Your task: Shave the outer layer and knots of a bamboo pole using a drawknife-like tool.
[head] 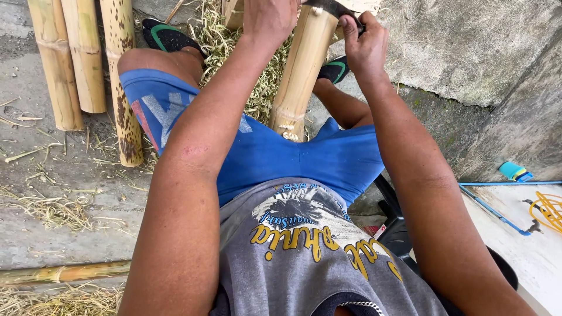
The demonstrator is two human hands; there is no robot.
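The left hand (269, 20) is clenching the top of an upright bamboo culm (301, 73) (stiff, smooth, probably slippery) standing between the knees; the right hand (364, 47) is grasping a dark blade (336, 7) at its rim; gripping near a node is likely steadying it best.

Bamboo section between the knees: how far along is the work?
Done: a heap of shavings lies by the feet. In hand: the left hand steadies the upright bamboo section while the right hand grips a dark blade at its top end. Left: three bamboo poles lie untouched alongside.
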